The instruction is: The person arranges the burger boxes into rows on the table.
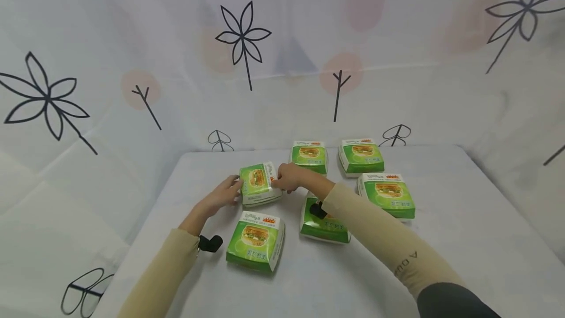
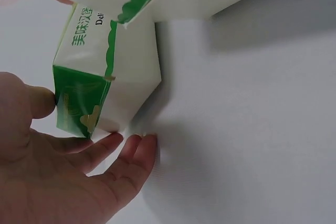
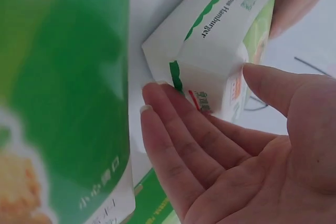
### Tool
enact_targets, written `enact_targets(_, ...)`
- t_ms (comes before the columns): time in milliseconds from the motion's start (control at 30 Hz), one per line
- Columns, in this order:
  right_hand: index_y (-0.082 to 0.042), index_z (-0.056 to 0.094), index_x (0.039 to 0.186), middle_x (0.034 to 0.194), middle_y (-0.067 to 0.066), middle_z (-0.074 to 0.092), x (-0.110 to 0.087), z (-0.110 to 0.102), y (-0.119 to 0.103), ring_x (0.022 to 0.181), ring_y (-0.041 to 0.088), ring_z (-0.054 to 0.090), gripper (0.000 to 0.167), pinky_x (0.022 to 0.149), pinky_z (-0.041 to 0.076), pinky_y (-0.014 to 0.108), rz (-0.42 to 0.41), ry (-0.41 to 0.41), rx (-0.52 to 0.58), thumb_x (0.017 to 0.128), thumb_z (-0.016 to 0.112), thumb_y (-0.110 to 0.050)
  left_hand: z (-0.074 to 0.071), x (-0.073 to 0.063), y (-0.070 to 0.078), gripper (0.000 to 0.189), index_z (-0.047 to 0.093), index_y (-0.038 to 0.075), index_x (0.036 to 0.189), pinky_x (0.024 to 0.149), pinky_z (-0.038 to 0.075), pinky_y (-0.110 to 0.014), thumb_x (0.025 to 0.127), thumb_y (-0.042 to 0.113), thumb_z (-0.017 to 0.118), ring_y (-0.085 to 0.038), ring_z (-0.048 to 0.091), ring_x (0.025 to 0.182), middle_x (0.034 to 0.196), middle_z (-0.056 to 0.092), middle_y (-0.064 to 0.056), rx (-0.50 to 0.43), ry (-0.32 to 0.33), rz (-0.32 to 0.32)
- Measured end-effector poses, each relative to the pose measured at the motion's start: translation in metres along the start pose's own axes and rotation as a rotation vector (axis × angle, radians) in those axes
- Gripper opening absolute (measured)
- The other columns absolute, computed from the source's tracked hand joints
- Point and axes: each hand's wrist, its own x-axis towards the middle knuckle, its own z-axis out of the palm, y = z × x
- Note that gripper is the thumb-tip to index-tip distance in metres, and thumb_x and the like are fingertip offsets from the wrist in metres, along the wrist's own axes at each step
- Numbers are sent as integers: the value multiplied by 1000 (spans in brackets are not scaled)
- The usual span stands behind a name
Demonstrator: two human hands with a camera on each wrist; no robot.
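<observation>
A green and white hamburger box [image 1: 257, 183] lies turned sideways between both hands at the left middle of the table. My left hand [image 1: 224, 193] holds its left end, with the thumb at the upper edge and fingertips [image 2: 116, 139] low along the green end flap. On the opposite end, my right hand [image 1: 292, 177] has its thumb on the top edge and its fingers [image 3: 173, 108] against the lower side. The held box [image 3: 210, 40] shows its white side in the right wrist view. Close in front of it sits another hamburger box [image 1: 256, 240].
Beneath the right forearm is a partly covered hamburger box [image 1: 325, 225]. More boxes stand at the back middle [image 1: 309, 155], back right [image 1: 362, 156] and right [image 1: 387, 194]. A patterned cloth [image 1: 282, 102] hangs behind the white table [image 1: 454, 239].
</observation>
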Motion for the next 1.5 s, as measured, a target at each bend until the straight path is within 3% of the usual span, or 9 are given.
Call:
enact_targets(167, 9, 73, 92, 87, 25, 74, -3, 2, -4, 87, 37, 74, 42, 60, 51, 31, 4, -3, 6, 105, 58, -28, -3, 2, -1, 70, 15, 1, 162, 101, 52, -47, 111, 44, 35, -41, 49, 136, 161, 32, -26, 28, -16, 1)
enact_targets(267, 10, 66, 111, 101, 25, 71, -2, -1, -2, 90, 37, 73, 40, 68, 56, 36, 32, 3, 22, 105, 58, -29, -2, -1, -1, 72, 16, 3, 163, 100, 52, -46, 110, 47, 38, -38, 51, 134, 161, 33, -24, 41, -11, -18)
enact_targets(400, 4, 33, 154, 144, 24, 53, 1, -6, 2, 96, 36, 71, 63, 81, 57, 42, 68, 6, 75, 107, 55, -31, 1, -6, 2, 76, 18, 5, 163, 100, 52, -48, 108, 52, 41, -37, 52, 131, 160, 35, -23, 78, -19, -32)
enact_targets(500, -2, 12, 163, 157, 23, 41, 4, -9, 5, 93, 35, 70, 75, 71, 55, 35, 71, 0, 100, 108, 53, -32, 3, -8, 4, 77, 19, 5, 163, 101, 51, -50, 107, 53, 43, -36, 53, 131, 160, 35, -23, 104, -33, -27)
enact_targets(667, -5, 17, 163, 145, 21, 53, 6, -9, 5, 85, 32, 69, 75, 59, 47, 27, 68, 2, 100, 106, 56, -31, 3, -8, 6, 72, 21, 4, 162, 98, 53, -46, 109, 48, 42, -37, 52, 131, 160, 35, -25, 103, -40, -15)
enact_targets(833, 1, 21, 160, 124, 23, 64, 5, -8, 0, 97, 33, 69, 76, 71, 52, 34, 69, 11, 36, 104, 60, -31, -5, -5, 7, 65, 25, 2, 160, 92, 55, -41, 111, 42, 39, -35, 54, 127, 159, 36, -26, 99, -22, -1)
enact_targets(1033, 5, 25, 158, 150, 24, 49, 4, -7, -4, 133, 35, 54, 74, 103, 49, 45, 51, 37, -67, 105, 58, -34, -10, -5, 3, 67, 28, 4, 160, 94, 54, -41, 110, 48, 38, -34, 54, 125, 155, 41, -24, 100, -11, -2)
enact_targets(1233, 6, 26, 158, 158, 25, 39, 8, -11, -3, 145, 37, 39, 71, 117, 37, 47, 25, 56, -91, 107, 55, -33, -8, -10, -1, 69, 29, 6, 159, 94, 55, -42, 108, 50, 43, -37, 54, 129, 158, 37, -24, 69, -1, -9)
enact_targets(1500, 6, 50, 143, 136, 21, 60, 10, -4, -8, 124, 33, 58, 54, 100, 50, 44, 45, 64, -135, 104, 59, -31, -8, -9, 0, 62, 36, 1, 155, 90, 57, -40, 110, 43, 40, -34, 58, 120, 144, 51, -23, 84, 8, 12)
